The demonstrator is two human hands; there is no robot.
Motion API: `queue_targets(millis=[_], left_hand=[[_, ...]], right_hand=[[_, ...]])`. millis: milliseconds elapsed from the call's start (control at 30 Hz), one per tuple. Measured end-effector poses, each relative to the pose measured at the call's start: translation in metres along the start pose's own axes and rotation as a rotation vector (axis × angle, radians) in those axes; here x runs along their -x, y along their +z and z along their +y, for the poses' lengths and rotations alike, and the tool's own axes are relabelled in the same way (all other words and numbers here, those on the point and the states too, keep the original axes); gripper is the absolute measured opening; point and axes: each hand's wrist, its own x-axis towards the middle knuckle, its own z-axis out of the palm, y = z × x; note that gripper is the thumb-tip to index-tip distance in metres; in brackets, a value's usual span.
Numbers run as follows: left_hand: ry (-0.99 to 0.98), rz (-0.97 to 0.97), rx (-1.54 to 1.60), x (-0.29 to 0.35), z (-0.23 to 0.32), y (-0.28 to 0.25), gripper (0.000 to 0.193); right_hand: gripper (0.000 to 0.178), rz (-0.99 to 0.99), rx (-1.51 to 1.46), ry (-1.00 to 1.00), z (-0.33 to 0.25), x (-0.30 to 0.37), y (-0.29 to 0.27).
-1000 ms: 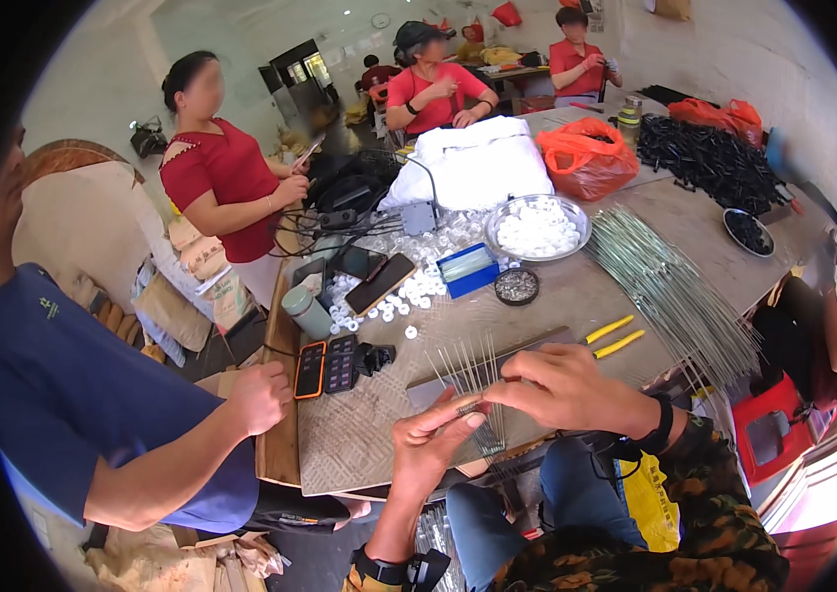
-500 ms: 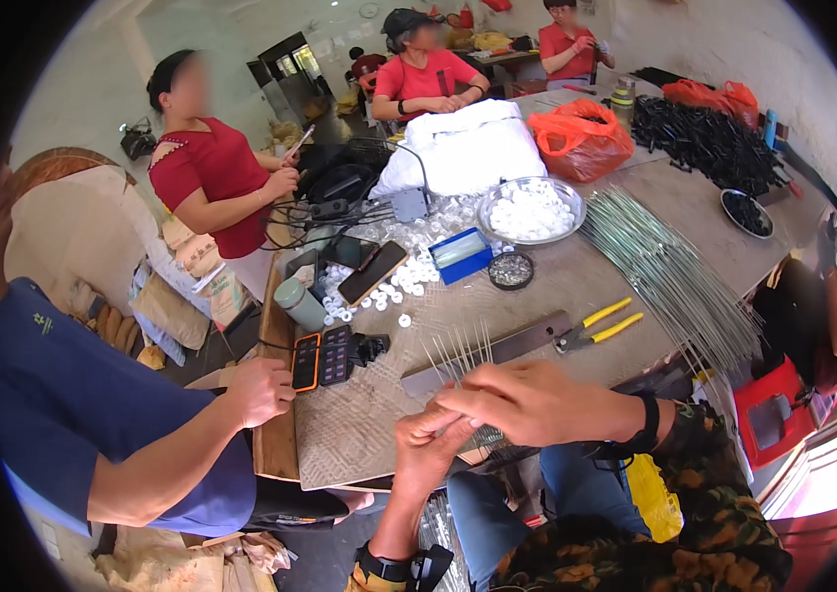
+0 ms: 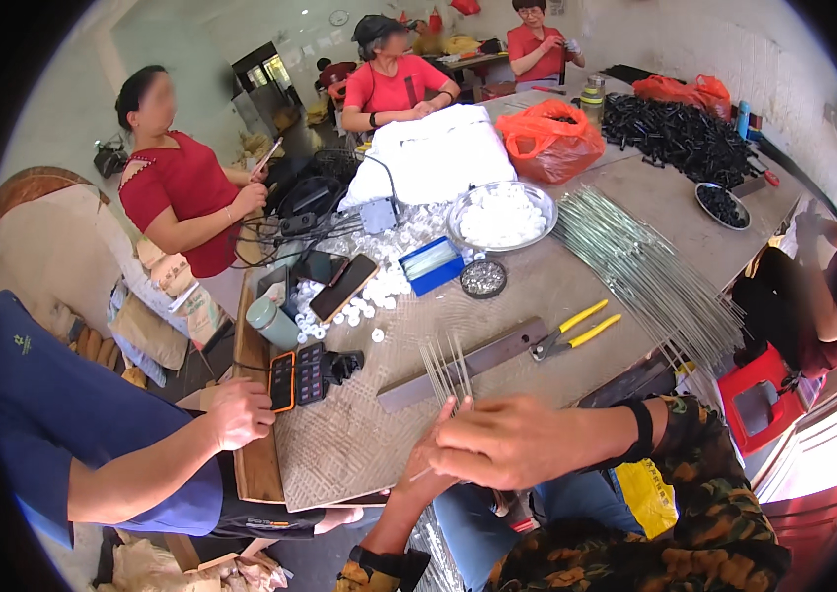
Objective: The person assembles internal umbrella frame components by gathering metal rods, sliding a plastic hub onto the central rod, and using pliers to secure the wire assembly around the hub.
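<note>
Now, from my end: thin metal rods [image 3: 435, 375] fan up from the left hand [image 3: 425, 452], fingers closed on them, partly hidden; right hand [image 3: 502, 441] half-curled across it, and I cannot tell its hold. Rods near flat metal bar [image 3: 507, 345] on table [image 3: 339, 449]. Yellow bag [image 3: 647, 495]: dark print, too small for me

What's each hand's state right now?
Left hand: closed, holding thin metal rods.
Right hand: partly curled, in front of the left; whether it grips anything cannot be told.
</note>
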Motion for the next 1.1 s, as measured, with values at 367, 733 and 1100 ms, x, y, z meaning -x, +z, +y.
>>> queue_targets(millis=[367,733,1100], left_hand=[[-0.164,-0.263,-0.888,-0.026,0.043,-0.018,0.074],[-0.217,-0.360,-0.938,-0.020,0.038,-0.024,0.095],[-0.232,-0.296,-0.888,-0.026,0.034,-0.020,0.081]], right_hand=[[0.017,-0.162,-0.050,-0.015,-0.008,-0.005,-0.023],[0.015,-0.454,-0.385,0.121,0.069,-0.037,-0.037],[0.020,-0.542,0.196,0.576,0.233,-0.024,0.042]])
